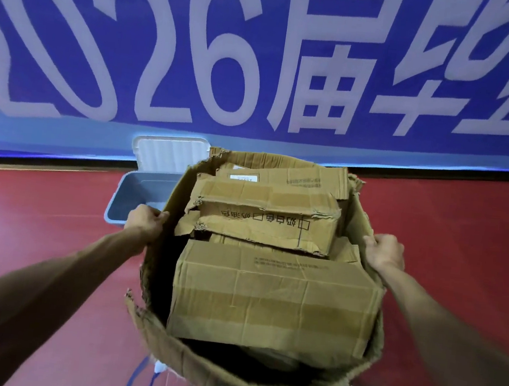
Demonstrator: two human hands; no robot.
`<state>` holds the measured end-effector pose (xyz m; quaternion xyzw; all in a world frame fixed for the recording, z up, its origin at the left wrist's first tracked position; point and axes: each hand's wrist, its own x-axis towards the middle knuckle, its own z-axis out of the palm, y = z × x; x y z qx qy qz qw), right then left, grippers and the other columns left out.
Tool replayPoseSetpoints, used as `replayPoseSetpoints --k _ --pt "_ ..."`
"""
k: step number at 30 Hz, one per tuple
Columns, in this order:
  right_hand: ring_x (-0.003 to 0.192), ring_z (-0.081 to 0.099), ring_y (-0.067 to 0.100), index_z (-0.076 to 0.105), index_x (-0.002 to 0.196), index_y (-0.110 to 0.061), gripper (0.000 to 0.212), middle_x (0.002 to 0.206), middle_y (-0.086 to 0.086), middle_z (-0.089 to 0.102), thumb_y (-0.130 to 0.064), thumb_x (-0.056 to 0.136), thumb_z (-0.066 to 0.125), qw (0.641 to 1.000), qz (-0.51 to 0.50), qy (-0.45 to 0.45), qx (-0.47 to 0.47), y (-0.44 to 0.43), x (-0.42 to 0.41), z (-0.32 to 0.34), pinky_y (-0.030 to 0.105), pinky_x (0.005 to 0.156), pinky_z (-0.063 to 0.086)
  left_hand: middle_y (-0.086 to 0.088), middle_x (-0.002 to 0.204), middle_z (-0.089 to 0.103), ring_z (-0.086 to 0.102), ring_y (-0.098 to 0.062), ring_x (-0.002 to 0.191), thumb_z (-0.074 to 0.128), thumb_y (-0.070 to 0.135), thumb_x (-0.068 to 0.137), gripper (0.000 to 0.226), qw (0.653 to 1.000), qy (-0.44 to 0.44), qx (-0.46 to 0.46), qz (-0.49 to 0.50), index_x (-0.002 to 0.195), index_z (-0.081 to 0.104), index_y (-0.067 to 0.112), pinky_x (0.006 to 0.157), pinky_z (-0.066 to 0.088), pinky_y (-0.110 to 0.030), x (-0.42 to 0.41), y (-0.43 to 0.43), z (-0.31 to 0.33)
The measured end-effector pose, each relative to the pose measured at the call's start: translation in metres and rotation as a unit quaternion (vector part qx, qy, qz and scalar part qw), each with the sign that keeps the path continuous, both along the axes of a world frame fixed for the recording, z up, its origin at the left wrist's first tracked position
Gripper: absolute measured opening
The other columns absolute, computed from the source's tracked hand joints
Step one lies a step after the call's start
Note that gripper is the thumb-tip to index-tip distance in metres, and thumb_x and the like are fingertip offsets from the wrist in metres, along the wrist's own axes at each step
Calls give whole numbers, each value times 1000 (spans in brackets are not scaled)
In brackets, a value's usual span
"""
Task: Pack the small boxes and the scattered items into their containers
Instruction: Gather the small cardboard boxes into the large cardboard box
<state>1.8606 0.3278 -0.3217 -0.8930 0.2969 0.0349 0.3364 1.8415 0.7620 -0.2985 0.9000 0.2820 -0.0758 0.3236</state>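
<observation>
A big, torn cardboard carton (226,377) fills the middle of the view, held up off the red floor. Inside it lie small cardboard boxes: a taped one (272,299) nearest me, a crushed one (263,219) behind it, and a further one (283,177) at the back. My left hand (145,221) is shut on the carton's left rim. My right hand (384,249) is shut on its right rim. Behind the carton's left side stands an open blue plastic bin (128,200) with its white lid (168,154) leaning upright.
A large blue banner (261,66) with white characters stands along the back. Red floor (40,200) spreads on both sides. Blue and white bits (157,369) show on the floor under the carton's near edge.
</observation>
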Motion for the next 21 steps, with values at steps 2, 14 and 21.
replayPoseSetpoints --k 2,14,21 --pt "110 59 40 67 114 -5 31 116 24 65 -25 95 53 1000 -5 4 11 -11 54 -4 41 88 48 -17 77 60 54 -26 65 51 26 96 36 1000 9 11 -6 88 68 -5 56 39 -29 50 -13 4" --pt "116 55 40 67 117 -9 32 120 21 64 -28 95 53 1000 19 22 5 -16 322 -16 40 92 46 -18 84 63 59 -27 71 50 22 97 35 998 46 -10 30 96 69 -7 63 46 -32 294 -14 -33" --pt "112 55 45 68 110 -5 31 114 27 64 -25 96 49 998 42 38 -22 9 475 -63 44 92 46 -27 93 67 66 -37 89 49 22 96 36 996 74 -22 38 95 68 -8 75 51 -39 438 4 -86"
